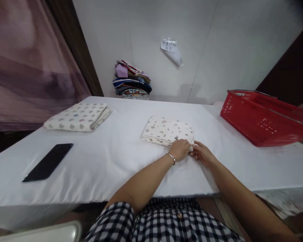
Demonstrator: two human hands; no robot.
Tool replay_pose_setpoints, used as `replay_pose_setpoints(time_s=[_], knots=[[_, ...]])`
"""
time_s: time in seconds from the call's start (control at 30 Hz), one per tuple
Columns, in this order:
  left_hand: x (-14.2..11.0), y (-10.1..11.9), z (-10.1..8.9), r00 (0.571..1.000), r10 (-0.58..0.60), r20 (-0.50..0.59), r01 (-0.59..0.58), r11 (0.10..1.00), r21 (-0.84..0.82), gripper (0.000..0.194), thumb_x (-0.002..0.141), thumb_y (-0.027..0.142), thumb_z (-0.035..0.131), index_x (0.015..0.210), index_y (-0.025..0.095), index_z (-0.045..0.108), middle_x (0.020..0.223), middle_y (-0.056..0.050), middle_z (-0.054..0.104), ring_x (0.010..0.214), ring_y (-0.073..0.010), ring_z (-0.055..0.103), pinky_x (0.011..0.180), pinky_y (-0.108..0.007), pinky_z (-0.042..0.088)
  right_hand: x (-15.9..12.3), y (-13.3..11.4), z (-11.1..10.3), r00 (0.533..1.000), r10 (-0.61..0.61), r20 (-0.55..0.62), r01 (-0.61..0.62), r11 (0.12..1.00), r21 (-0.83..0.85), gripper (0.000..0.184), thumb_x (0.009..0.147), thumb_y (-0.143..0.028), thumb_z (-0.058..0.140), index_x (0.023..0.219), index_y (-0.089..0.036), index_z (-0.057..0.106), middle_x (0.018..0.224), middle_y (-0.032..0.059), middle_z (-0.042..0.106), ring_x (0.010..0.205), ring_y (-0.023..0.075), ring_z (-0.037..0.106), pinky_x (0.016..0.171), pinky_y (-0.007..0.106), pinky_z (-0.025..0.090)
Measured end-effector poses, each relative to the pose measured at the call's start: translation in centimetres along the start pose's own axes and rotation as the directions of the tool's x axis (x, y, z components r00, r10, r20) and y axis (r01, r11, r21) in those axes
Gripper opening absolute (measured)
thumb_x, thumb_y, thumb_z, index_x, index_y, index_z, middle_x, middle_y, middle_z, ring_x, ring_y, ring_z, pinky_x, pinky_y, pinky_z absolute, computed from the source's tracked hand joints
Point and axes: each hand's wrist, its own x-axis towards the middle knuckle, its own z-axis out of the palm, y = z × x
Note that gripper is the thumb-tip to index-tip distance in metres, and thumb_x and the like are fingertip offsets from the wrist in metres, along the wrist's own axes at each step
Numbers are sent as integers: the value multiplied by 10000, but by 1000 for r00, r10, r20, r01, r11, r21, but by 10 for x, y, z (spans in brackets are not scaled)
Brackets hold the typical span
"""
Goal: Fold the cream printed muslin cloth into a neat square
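Note:
A folded white cloth (166, 129) with a small scattered print lies on the white-covered table in front of me. My left hand (179, 150), with a bracelet on the wrist, is closed on its near edge by the right corner. Just right of it, my right hand (202, 153) pinches the same corner between thumb and fingers. The two hands almost touch. Parts of the fingertips are hidden by the cloth and by the hands themselves.
Another folded printed cloth (77, 117) lies at the back left, with a flat black object (48, 162) nearer me. A red basket (257, 117) stands on the right. Stacked folded fabrics (132, 80) rest against the wall beyond the white table (91, 174).

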Motion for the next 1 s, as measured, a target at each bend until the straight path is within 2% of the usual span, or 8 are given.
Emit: replay_pose_setpoints(time_s=[0.2,0.3,0.37,0.43,0.5,0.53,0.73,1.0], knots=[[-20,-36,-23,999,-22,-40,22,1000,-2,240,817,374,515,982,210,574,984,-52,596,961,-193,512,838,-343,383,4,4,-2,1000,1,-10,-2,1000,-9,429,708,-252,615,1094,-215,432,682,20,625,468,112,564,325,156,302],[-45,-78,-49,946,-289,-150,298,954,43,220,841,365,467,922,209,599,979,-67,608,959,-200,528,843,-346,387,3,5,-2,1000,-7,-24,7,1000,-18,438,715,-266,620,1112,-215,443,696,30,629,468,111,563,322,159,307],[-65,-104,-65,764,-583,-276,605,796,-6,276,835,387,457,978,193,592,1035,-89,602,977,-219,532,829,-345,398,2,6,-2,1000,-12,-28,12,1000,-20,438,720,-275,623,1118,-220,448,692,30,626,468,111,560,327,163,315],[-81,-122,-76,546,-812,-207,811,574,-112,381,819,489,436,989,183,588,985,-91,628,899,-226,569,752,-338,424,1,7,-2,1000,-15,-25,15,1000,-27,434,728,-280,621,1122,-225,447,691,28,624,469,110,558,334,164,319],[-90,-129,-80,438,-897,-52,885,441,-152,451,793,579,408,922,195,607,919,-81,652,837,-233,591,689,-327,430,0,6,-2,999,-18,-30,17,999,-42,440,732,-281,618,1132,-229,440,699,30,624,474,111,560,339,165,319],[-92,-130,-80,418,-909,0,898,413,-153,473,780,607,399,884,198,614,900,-80,656,821,-235,596,669,-321,429,0,5,-2,999,-19,-37,17,998,-52,448,734,-284,617,1139,-231,435,700,29,623,476,114,563,340,167,318],[-85,-125,-79,436,-895,-90,885,445,-136,454,758,592,422,808,192,631,998,-110,632,885,-241,583,674,-302,424,-1,-2,0,996,-28,-83,19,994,-104,547,737,-299,604,1232,-225,384,621,-5,571,463,134,574,321,174,294],[-85,-128,-78,452,-892,-12,889,452,-69,406,751,555,434,713,181,586,802,-105,650,763,-257,600,637,-337,427,0,-5,2,989,-67,-131,41,980,-195,639,748,-359,597,1319,-240,336,583,-22,554,453,148,586,314,186,312]])
